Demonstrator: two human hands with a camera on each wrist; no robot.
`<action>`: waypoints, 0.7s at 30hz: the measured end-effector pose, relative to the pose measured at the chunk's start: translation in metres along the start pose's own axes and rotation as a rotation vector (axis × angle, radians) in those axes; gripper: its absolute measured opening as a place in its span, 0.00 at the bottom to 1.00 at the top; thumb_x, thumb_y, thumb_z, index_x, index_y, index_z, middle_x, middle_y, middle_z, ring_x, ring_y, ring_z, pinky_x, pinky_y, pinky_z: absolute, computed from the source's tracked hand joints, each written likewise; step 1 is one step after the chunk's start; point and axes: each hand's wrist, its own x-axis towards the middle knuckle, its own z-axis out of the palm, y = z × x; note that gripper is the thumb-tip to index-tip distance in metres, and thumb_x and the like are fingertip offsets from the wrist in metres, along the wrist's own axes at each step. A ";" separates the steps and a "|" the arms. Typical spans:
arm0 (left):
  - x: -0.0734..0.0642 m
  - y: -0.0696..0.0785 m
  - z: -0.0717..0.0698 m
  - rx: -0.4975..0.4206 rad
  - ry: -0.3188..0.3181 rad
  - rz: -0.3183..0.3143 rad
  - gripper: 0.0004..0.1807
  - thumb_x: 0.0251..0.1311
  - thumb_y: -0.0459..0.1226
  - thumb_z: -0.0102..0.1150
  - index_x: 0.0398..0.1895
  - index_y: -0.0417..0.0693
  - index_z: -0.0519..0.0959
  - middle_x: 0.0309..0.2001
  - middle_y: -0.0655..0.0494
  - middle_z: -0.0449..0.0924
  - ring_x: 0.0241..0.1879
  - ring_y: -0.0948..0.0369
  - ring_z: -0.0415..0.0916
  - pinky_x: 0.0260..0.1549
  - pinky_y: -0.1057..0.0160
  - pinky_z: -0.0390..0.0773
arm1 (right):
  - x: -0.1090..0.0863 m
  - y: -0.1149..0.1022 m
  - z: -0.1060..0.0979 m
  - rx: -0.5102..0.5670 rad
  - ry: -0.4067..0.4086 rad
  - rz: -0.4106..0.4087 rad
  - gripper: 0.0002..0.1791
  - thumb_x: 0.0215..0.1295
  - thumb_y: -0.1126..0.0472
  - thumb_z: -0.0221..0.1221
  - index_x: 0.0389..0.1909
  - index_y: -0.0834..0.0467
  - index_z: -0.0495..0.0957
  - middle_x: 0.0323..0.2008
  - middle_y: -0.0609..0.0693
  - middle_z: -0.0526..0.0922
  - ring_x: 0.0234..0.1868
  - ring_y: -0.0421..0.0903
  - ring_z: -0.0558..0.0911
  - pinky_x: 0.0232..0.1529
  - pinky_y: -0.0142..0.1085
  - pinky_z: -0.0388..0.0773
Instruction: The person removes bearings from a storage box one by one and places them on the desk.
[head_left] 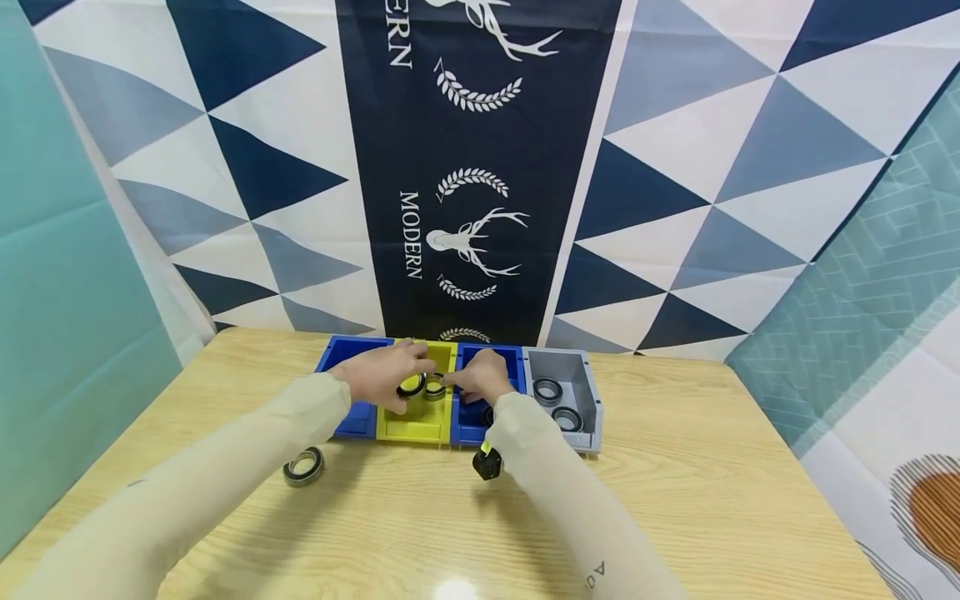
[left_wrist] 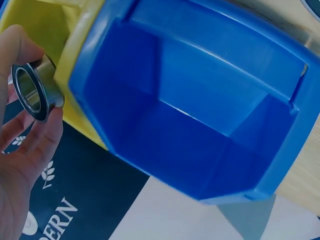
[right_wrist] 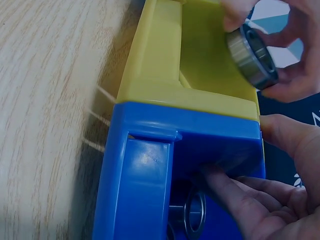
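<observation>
My left hand point(head_left: 387, 372) is over the yellow bin point(head_left: 415, 432), pinching a ball bearing point(left_wrist: 32, 90) with a dark seal and shiny steel ring between thumb and fingers. In the head view another ring point(head_left: 435, 387) shows beside it, between the two hands. My right hand point(right_wrist: 280, 195) reaches into the blue bin point(right_wrist: 145, 172) next to the yellow one. Its fingers extend down inside, near a bearing point(right_wrist: 195, 212) lying there, while the thumb stretches toward the yellow bin's corner. Nothing shows gripped in that hand.
Another blue bin point(left_wrist: 200, 110) adjoins the yellow one on the left. At the right end of the row, a grey bin point(head_left: 592, 429) holds two bearings point(head_left: 547, 391). One loose bearing point(head_left: 303, 467) lies on the wooden table point(head_left: 390, 533), front left. A patterned cloth point(head_left: 300, 250) hangs behind.
</observation>
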 end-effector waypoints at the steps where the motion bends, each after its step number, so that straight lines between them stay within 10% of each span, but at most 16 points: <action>1: -0.001 0.001 -0.003 0.006 0.008 0.005 0.31 0.45 0.39 0.72 0.57 0.49 0.76 0.56 0.47 0.74 0.55 0.51 0.72 0.55 0.53 0.78 | -0.001 0.000 -0.001 0.004 0.000 -0.006 0.20 0.46 0.54 0.74 0.29 0.64 0.79 0.27 0.57 0.85 0.22 0.46 0.86 0.29 0.35 0.84; 21: -0.046 0.030 -0.012 0.068 0.130 0.043 0.28 0.42 0.39 0.73 0.51 0.51 0.77 0.45 0.54 0.70 0.46 0.57 0.67 0.42 0.64 0.79 | 0.001 0.001 -0.001 -0.001 -0.011 0.017 0.18 0.46 0.52 0.74 0.23 0.61 0.79 0.28 0.56 0.86 0.22 0.45 0.86 0.36 0.37 0.85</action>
